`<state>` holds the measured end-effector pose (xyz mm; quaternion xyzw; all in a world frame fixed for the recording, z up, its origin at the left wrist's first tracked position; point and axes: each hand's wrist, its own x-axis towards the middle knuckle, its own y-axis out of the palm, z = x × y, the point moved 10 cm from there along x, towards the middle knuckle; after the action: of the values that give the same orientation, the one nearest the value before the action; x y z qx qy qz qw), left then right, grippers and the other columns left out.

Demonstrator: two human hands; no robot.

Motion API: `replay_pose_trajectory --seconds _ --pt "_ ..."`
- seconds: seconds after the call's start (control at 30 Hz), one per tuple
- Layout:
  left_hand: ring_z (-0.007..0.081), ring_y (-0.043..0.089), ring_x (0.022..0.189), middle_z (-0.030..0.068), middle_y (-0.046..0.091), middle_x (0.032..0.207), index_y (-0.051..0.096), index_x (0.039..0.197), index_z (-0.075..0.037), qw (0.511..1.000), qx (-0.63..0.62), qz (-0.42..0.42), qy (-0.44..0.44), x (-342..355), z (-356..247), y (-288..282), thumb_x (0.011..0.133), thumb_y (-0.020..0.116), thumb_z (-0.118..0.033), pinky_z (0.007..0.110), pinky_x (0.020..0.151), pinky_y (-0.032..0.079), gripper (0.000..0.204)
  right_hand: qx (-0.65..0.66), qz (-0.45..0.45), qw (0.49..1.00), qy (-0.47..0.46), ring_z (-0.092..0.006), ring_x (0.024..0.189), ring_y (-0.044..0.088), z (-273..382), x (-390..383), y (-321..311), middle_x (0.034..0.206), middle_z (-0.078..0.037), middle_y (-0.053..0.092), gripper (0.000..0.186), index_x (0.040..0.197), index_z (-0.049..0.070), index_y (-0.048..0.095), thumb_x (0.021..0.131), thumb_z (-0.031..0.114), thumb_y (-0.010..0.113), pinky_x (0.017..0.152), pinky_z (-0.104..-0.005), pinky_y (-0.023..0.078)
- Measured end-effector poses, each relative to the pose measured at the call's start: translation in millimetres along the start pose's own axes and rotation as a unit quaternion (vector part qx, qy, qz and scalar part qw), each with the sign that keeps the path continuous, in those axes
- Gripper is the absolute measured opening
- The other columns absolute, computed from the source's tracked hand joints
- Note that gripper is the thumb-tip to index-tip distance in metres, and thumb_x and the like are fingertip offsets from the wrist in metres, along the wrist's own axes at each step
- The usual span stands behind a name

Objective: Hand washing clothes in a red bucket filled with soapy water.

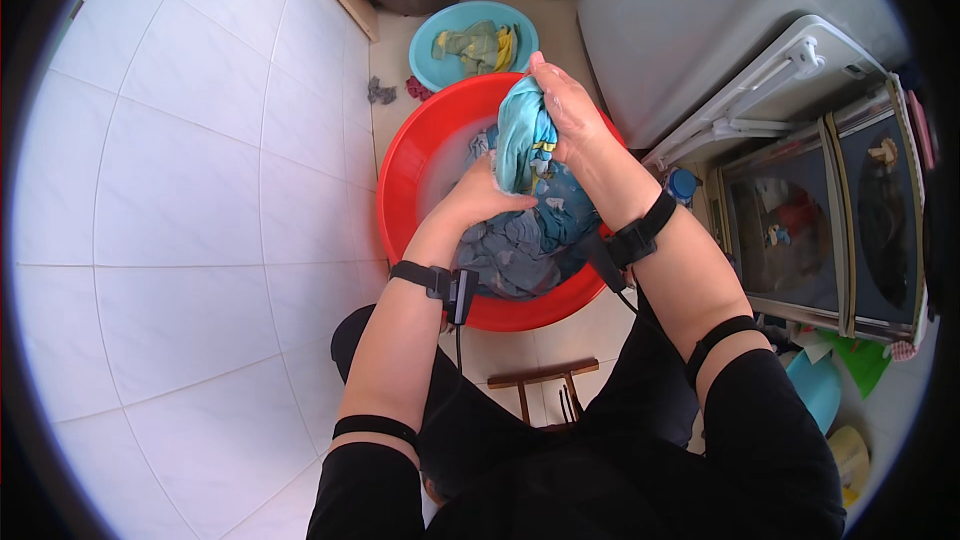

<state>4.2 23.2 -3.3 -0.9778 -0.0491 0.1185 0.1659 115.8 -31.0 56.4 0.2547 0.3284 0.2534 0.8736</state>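
A turquoise cloth (520, 130) with yellow and dark blue details hangs from my right hand (565, 110), whose fingers close on it near the far rim of a red basin (408, 175). Lower and to the left, my left hand (485, 190) grips the bottom of the same cloth, its fingers partly hidden behind it. Beneath both hands, grey garments (505, 258) and teal-blue patterned fabric (565, 215) lie heaped in cloudy water in the basin. Both forearms wear black straps with small devices.
Beyond sit a light-blue basin (425, 55) holding green-yellow clothes and small cloths (382, 90) on the floor. A tiled wall (180, 190) is left, a grey appliance (680, 30) and dark glass-panelled unit (780, 230) right. A wooden stool (540, 372) stands between my legs.
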Motion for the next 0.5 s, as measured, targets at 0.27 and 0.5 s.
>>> replay_pose_trajectory --seconds 0.27,0.5 --pt "0.0226 0.066 0.109 0.0131 0.07 0.118 0.062 0.13 0.0 0.992 0.001 -0.009 -0.128 0 33 -19 0.087 0.077 -0.037 0.034 0.097 0.048 0.058 -0.031 -0.023 0.991 -0.128 -0.0117 0.069 0.056 50 32 -39 0.078 0.001 0.056 0.027 0.103 0.006 0.06 0.1 0.032 0.068 0.063 -0.0307 0.05" --pt "0.0184 0.06 0.116 0.0095 0.066 0.121 0.059 0.126 0.006 0.917 -0.365 -0.149 -0.06 -15 3 -48 0.093 0.068 -0.02 0.031 0.102 0.044 0.043 -0.611 0.041 0.784 -0.098 -0.0156 0.085 0.059 14 41 -54 0.092 -0.008 0.066 0.024 0.103 0.0 0.07 0.081 0.001 0.06 0.079 -0.0287 0.049"
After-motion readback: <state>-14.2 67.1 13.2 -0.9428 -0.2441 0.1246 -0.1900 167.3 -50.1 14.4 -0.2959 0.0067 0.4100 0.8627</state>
